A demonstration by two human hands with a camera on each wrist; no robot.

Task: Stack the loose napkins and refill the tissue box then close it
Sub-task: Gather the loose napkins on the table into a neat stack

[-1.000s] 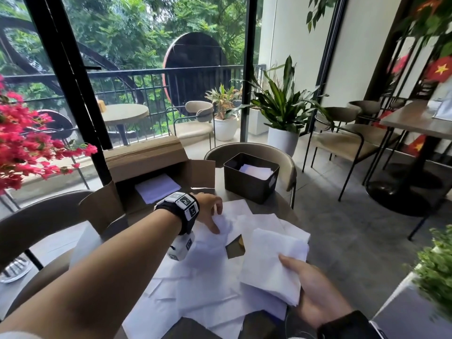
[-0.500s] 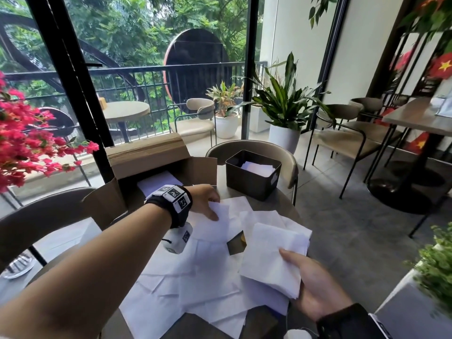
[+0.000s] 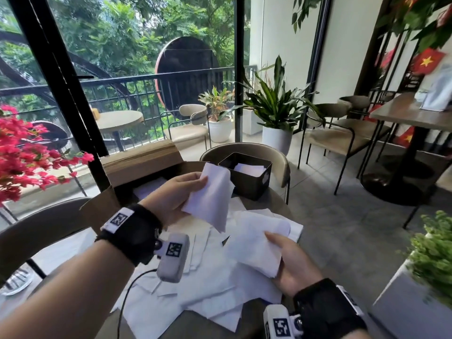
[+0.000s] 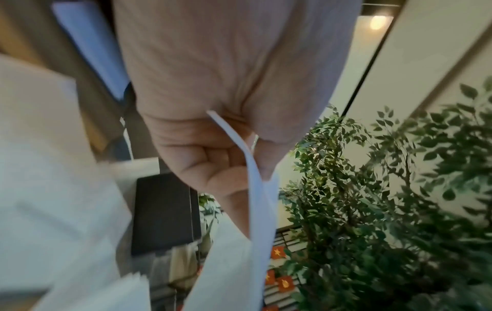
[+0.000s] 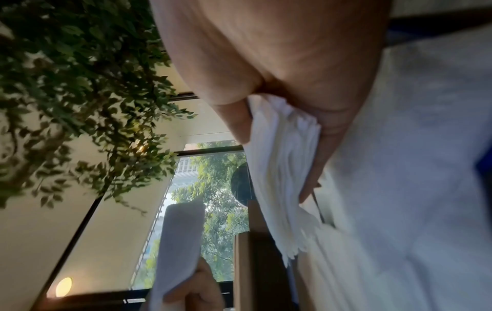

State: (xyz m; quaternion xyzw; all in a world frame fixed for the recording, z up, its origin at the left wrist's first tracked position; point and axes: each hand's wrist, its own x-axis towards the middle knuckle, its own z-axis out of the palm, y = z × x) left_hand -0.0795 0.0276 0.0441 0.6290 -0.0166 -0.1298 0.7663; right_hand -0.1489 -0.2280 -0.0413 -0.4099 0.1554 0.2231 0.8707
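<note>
Fingers of the left hand (image 3: 175, 195) pinch one napkin (image 3: 211, 196) aloft; the right hand (image 3: 291, 261) clamps a napkin stack (image 3: 256, 248). At twelve o'clock stands the open tissue box (image 3: 245, 177).

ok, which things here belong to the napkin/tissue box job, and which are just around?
Job:
left hand holding a single napkin
right hand holding a napkin stack
loose napkins on the table
black tissue box

Around:
cardboard box
chairs
potted plants
red flowers

Head view looks down over the table (image 3: 274, 201); both wrist views look up close past palms, sharing foliage
</note>
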